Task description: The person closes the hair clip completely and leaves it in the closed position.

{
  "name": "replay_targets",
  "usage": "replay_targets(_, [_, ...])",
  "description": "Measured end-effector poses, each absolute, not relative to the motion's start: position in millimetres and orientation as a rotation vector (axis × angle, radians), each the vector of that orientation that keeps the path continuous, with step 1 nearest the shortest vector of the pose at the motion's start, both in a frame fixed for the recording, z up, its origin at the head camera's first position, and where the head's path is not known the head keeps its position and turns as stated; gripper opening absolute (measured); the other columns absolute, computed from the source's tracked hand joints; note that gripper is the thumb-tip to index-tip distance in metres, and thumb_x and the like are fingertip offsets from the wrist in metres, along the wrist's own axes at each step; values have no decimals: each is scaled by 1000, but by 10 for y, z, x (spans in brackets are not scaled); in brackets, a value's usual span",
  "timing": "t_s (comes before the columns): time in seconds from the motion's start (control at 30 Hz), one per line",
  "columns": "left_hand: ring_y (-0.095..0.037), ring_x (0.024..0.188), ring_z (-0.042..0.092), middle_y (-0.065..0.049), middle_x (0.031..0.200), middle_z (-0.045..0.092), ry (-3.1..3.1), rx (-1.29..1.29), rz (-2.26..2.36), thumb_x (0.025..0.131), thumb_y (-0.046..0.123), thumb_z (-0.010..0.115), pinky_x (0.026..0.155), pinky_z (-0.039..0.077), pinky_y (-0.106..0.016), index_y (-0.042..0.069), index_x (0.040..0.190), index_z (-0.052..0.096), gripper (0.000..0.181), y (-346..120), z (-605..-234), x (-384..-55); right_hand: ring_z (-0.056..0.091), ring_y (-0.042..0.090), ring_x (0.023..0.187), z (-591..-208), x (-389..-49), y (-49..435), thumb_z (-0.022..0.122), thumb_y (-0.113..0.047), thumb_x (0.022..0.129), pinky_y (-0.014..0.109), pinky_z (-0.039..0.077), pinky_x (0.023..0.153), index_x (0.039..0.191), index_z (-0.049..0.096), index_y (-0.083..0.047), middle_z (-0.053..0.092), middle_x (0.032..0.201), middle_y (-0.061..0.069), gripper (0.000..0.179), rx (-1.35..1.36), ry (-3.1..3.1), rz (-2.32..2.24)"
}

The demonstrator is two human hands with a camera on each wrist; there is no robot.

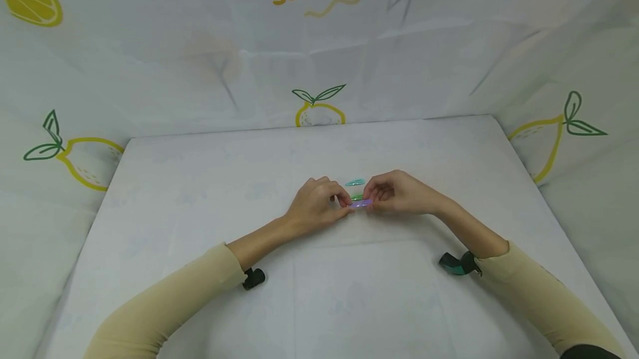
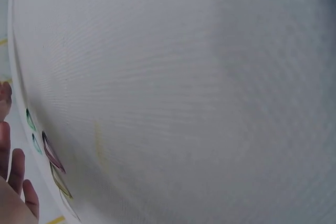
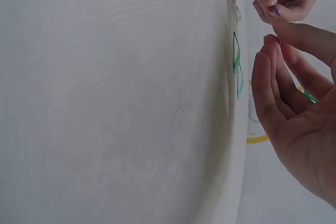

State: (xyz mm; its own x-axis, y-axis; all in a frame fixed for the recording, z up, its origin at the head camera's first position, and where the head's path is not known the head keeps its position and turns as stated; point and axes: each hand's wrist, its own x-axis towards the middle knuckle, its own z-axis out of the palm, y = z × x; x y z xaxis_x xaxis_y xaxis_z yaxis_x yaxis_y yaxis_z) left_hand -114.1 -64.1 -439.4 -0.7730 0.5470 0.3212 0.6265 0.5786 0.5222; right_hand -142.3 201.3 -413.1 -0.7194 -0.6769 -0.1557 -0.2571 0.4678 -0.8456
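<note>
A purple snap hair clip (image 1: 360,203) spans the gap between the two hands above the white table. The left hand (image 1: 315,205) pinches its left end between thumb and fingertips, and the right hand (image 1: 403,193) pinches its right end the same way. In the right wrist view, only a thin purple edge of the hair clip (image 3: 276,11) shows at the fingertips. Just behind it lie a green hair clip (image 1: 357,197), partly covered, and a teal hair clip (image 1: 355,182). The left wrist view catches that hand's fingers only at its left edge.
More hair clips lie in the left wrist view: a pinkish one (image 2: 52,153) and a yellowish one (image 2: 60,181). Black wrist devices (image 1: 254,279) hang beneath both sleeves. A lemon-printed white cloth (image 1: 175,81) walls the table (image 1: 209,176) behind and at the sides.
</note>
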Motion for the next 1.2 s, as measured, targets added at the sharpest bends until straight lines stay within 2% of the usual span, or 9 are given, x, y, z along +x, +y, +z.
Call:
replay_targets(0.17, [-7, 75, 56, 13, 83, 78, -2749, -976, -930, 89, 27, 89, 74, 37, -25, 24, 90, 83, 7, -631, -4387, -1147, 70, 13, 83, -4135, -1412, 2002, 79, -2, 93, 24, 60, 79, 102, 77, -7, 76, 92, 4, 10, -783, 2286, -1126])
replay_targets(0.43, [-8, 82, 58, 14, 85, 78, -2858, -933, -924, 90, 31, 88, 80, 40, -28, 25, 92, 84, 7, -615, -4379, -1141, 70, 13, 80, -4114, -1398, 1978, 81, -2, 91, 24, 60, 77, 99, 77, -8, 75, 88, 1, 11, -779, 2311, -1083])
replay_targets(1.2, [-9, 85, 60, 15, 86, 80, -2934, -942, -874, 92, 30, 85, 82, 40, -31, 25, 95, 85, 6, -633, -4382, -1144, 68, 11, 77, -4147, -1408, 1949, 86, -9, 90, 23, 58, 74, 95, 77, -11, 73, 84, -3, 10, -807, 2329, -984])
